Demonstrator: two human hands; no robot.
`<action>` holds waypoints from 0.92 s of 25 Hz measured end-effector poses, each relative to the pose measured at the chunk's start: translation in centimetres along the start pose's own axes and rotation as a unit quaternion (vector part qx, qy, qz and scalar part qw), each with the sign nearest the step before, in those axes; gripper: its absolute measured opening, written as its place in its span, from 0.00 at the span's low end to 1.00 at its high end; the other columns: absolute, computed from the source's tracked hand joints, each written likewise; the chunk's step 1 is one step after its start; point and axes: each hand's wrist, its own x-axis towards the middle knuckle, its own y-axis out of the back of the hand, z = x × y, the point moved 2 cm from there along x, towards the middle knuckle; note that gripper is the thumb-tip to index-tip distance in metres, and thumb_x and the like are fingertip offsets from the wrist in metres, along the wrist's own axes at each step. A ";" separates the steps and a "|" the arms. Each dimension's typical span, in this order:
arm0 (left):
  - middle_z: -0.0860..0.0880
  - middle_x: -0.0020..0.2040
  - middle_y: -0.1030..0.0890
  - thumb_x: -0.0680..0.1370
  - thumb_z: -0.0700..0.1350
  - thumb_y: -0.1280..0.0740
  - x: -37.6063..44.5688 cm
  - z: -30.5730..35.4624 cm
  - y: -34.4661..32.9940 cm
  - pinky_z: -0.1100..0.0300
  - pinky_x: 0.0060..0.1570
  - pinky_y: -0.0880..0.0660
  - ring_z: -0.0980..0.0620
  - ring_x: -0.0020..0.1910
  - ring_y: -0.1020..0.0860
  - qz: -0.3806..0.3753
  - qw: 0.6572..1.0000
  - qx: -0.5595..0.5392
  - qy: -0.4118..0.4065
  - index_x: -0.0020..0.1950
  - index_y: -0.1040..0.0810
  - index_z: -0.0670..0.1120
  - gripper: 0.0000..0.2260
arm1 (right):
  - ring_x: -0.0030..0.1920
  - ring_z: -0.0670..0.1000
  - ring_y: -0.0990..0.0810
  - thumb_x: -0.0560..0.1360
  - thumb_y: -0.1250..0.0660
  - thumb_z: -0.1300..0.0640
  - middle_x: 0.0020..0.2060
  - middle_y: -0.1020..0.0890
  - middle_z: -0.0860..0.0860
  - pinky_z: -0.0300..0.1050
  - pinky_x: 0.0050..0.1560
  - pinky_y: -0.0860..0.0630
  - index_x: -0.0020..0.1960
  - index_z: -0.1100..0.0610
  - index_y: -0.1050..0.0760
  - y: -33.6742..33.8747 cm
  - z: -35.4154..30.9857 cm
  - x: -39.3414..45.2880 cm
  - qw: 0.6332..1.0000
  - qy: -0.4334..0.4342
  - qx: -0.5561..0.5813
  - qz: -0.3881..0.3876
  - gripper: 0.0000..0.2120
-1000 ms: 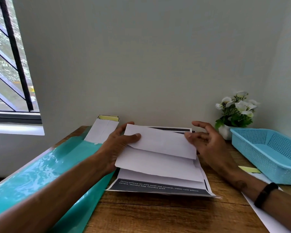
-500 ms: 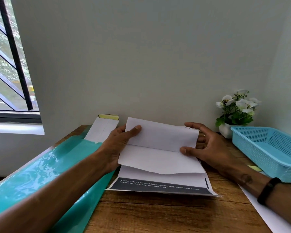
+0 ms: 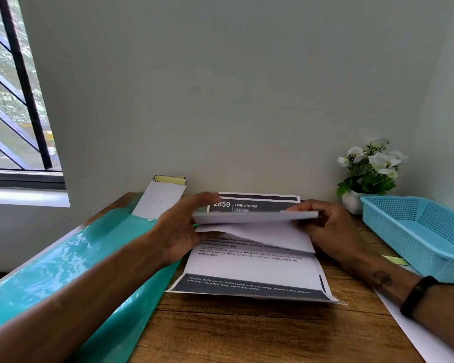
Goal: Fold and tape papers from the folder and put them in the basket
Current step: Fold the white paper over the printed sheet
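Note:
A folded white paper (image 3: 254,226) is held in the air above a printed sheet (image 3: 249,273) that lies flat on the wooden desk (image 3: 247,334). My left hand (image 3: 181,229) grips the folded paper's left edge, thumb on top. On the other side, my right hand (image 3: 325,226) pinches its right edge. The teal folder (image 3: 63,265) lies open to the left under my left forearm. The blue basket (image 3: 430,231) stands at the right, its visible part holding nothing.
A white folded piece with a yellow strip (image 3: 165,195) leans on the wall behind the folder. A small potted plant (image 3: 370,174) stands by the basket. A yellow strip (image 3: 395,260) and another white sheet (image 3: 425,336) lie under my right forearm. A window is at the left.
The folded paper has been lifted and tilted nearly edge-on to me, uncovering the printed sheet's header and text. Both hands moved up with it; my right hand went from reaching to pinching the edge.

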 end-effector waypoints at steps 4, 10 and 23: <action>0.39 0.59 0.15 0.73 0.31 0.25 0.2 -0.6 0.0 0.44 0.53 0.16 0.38 0.56 0.15 0.000 0.996 0.094 0.014 0.64 0.18 0.49 0.22 | 0.59 0.41 0.16 0.68 0.36 0.83 0.53 0.12 0.46 0.41 0.62 0.21 0.48 0.52 0.12 0.1 0.3 0.1 1.000 0.000 -0.002 -0.007 0.29; 0.47 0.59 0.18 0.73 0.33 0.25 0.3 -0.5 0.0 0.46 0.46 0.15 0.41 0.47 0.13 0.020 0.989 0.136 -0.056 0.67 0.21 0.54 0.26 | 0.46 0.46 0.14 0.81 0.39 0.69 0.49 0.12 0.52 0.42 0.48 0.16 0.53 0.50 0.16 1.2 0.3 0.0 0.977 -0.055 -0.014 0.206 0.18; 0.41 0.58 0.15 0.73 0.40 0.24 -1.4 0.2 -2.7 0.46 0.52 0.16 0.41 0.54 0.14 -0.111 0.966 0.130 -0.196 0.67 0.19 0.50 0.23 | 0.54 0.43 0.19 0.76 0.25 0.45 0.56 0.15 0.49 0.46 0.58 0.19 0.70 0.53 0.23 -0.9 -4.9 -1.2 0.937 0.233 -0.258 0.044 0.25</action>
